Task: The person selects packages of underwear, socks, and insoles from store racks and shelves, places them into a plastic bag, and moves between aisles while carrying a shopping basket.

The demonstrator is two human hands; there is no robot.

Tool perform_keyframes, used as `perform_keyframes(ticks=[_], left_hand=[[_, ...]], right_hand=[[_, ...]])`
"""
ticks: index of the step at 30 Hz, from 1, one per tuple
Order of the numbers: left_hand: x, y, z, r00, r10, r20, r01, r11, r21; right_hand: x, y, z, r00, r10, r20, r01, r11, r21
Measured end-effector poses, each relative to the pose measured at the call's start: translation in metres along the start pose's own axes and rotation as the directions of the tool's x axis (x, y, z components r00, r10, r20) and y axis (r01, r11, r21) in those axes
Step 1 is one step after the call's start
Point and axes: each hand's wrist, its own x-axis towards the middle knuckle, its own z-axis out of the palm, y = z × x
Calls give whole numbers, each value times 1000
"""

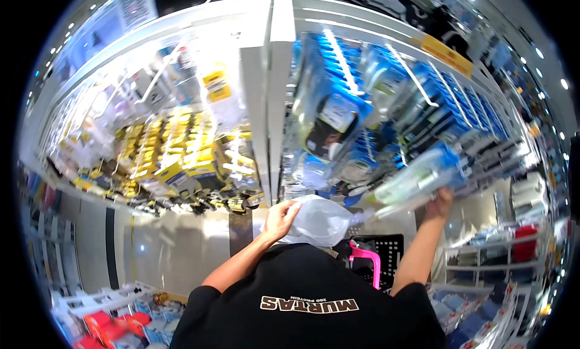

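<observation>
From here, the left hand (280,221) pinches a translucent bag (319,221) at twelve o'clock, the right hand (440,205) gripping blurred packaging (423,169) toward two.

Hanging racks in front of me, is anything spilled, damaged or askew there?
Nothing looks clearly spilled or broken. The long clear-and-blue plastic package sits slanted beside the hanging blue-topped packs, but your right hand is holding it, so that isn't odd. Blur hides any small damage.

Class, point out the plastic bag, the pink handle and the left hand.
Plastic bag (319,221), head view: its middle.
Pink handle (377,267), head view: its curved bar.
Left hand (277,223), head view: back of the hand.
</observation>
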Motion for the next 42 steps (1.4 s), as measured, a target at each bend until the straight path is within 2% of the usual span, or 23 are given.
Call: perform_keyframes(ticks=[2, 5, 7, 8, 9, 12, 18, 20, 22, 23, 24, 25, 26, 28, 29, 32, 34, 36, 37, 38, 40, 41, 42], left_hand=[[6, -9, 4, 996, 84, 13, -84, 995, -57], [1, 29, 3, 987, -71, 147, 101, 973, -207], [0, 43, 7, 968, -110, 226, 171, 947, -273], [2, 45, 10, 961, -102, 256, 177, 940, -293], [4, 46, 11, 952, -107, 286, 201, 925, -322], [7, 62, 10, 929, -164, 331, 309, 836, -453], [15, 53, 7, 926, -168, 339, 340, 764, -549], [14, 59, 10, 927, -139, 349, 328, 749, -575], [10, 69, 11, 953, -113, 282, 250, 817, -519], [8, 72, 12, 964, -96, 249, 210, 848, -487], [8, 73, 13, 968, -99, 233, 208, 836, -508], [9, 74, 13, 972, -103, 213, 203, 824, -529], [9, 73, 13, 976, -108, 191, 198, 811, -551], [13, 62, 18, 977, -149, 152, 211, 768, -604], [13, 62, 21, 979, -164, 121, 204, 769, -605], [10, 64, 25, 976, -201, 85, 211, 770, -601], [11, 52, 26, 976, -190, 104, 215, 792, -571], [8, 50, 19, 969, -176, 170, 240, 830, -503], [7, 46, 24, 984, -126, 128, 172, 866, -469], [7, 40, 28, 994, -72, 86, 103, 897, -430], [3, 34, 27, 997, -12, 72, 29, 969, -244], [0, 28, 30, 995, 33, 98, -10, 974, -225], [-4, 25, 33, 989, 74, 126, -47, 977, -209]], right_hand=[[-26, 18, -2, 996, -35, 81, 30, 997, 72], [-60, 39, 28, 997, 59, 50, -66, 984, 164], [-66, 54, 36, 989, 134, -64, -129, 989, 77], [-64, 60, 39, 996, 88, 28, -92, 979, 184], [-62, 55, 52, 993, 83, 84, -98, 975, 200], [-66, 46, 75, 996, 45, 71, -60, 970, 237], [-89, 46, 72, 987, 54, 154, -71, 992, 108], [-92, 50, 77, 953, 209, 219, -200, 978, -64], [-88, 46, 107, 918, 268, 294, -224, 959, -174], [-91, 49, 124, 909, 255, 330, -223, 966, -130], [-92, 51, 135, 898, 238, 370, -222, 971, -86], [-95, 63, 130, 875, 281, 393, -223, 957, -188], [-105, 77, 129, 884, 291, 366, -250, 955, -157], [-113, 105, 127, 861, 223, 456, -104, 957, -270], [-118, 114, 127, 863, 249, 440, -110, 942, -317], [-143, 134, 124, 854, 390, 346, -358, 921, -155], [-147, 139, 123, 879, 311, 360, -225, 939, -261], [-149, 140, 119, 858, 346, 379, -235, 921, -311], [-147, 138, 119, 866, 293, 406, -123, 910, -395], [-151, 139, 118, 849, 373, 374, -214, 890, -402], [-148, 142, 114, 823, 344, 451, 0, 795, -606], [-151, 139, 115, 789, 503, 352, -173, 732, -659], [-155, 146, 117, 797, 508, 326, -156, 695, -702]])
